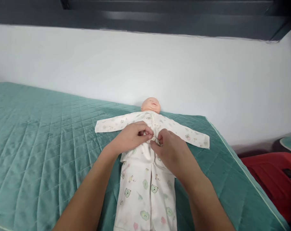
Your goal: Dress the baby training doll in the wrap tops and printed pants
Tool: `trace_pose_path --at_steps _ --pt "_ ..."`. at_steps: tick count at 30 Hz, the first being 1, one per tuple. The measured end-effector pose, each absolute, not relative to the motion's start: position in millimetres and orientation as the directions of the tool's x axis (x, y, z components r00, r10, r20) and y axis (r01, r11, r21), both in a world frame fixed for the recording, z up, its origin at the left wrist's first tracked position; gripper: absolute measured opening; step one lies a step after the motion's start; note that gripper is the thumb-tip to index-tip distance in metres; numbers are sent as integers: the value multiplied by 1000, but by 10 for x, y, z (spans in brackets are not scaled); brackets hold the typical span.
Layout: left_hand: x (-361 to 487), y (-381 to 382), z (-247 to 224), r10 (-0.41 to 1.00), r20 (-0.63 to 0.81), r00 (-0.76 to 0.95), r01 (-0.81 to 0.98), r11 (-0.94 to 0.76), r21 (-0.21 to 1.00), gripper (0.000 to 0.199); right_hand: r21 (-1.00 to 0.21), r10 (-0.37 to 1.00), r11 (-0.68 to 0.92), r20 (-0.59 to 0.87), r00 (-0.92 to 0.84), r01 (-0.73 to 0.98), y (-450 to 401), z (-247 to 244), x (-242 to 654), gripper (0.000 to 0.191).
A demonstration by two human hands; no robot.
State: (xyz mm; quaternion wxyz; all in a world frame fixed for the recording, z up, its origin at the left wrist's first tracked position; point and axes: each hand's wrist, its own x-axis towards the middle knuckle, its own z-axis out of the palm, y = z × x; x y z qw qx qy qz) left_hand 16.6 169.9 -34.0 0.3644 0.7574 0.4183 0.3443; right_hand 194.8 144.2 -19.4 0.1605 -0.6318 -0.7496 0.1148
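Close Work at the Front of a Pyjama Top [149,118]

The baby doll [150,105] lies face up on a green quilted cover [51,144], its head beside the white wall [136,64], so the front of the printed top faces the person. Both sleeves [112,124] spread outward, which seems to leave the middle free to reach. The left hand [137,136] has its thumb and forefinger tips together, apparently clamped on the top's front edge, probably to steady the loose cloth. The right hand [170,147] meets it there, thumb and curled fingers at the fabric; whether they close on it, one cannot tell. The printed trousers [136,192] lie directly below, in line with the top.
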Motion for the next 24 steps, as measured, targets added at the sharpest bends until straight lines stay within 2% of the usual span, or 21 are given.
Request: trace_pose_path --at_steps 3,6,10,13,17,24 --pt "186 1692 -330 869 222 443 429 -423 798 10 -418 983 184 58 -175 890 1435 -152 1974 18" --pt "244 1681 -351 885 249 394 485 -430 762 10 -573 975 183 -1 -224 799 1493 -150 2087 19" --pt "280 1672 -365 878 270 395 497 -451 741 6 -820 947 107 -88 -309 563 1622 -224 2250 19" --pt "254 1672 -354 881 246 405 454 -427 782 8 -936 937 45 -81 -341 349 1698 -292 2305 22" --pt "230 1672 -342 884 219 414 442 -405 800 11 -984 925 29 -41 -378 179 1726 -342 2293 22" --pt "283 1669 -351 875 268 404 468 -449 761 9 -990 929 17 -37 -368 142 1701 -352 2215 24"
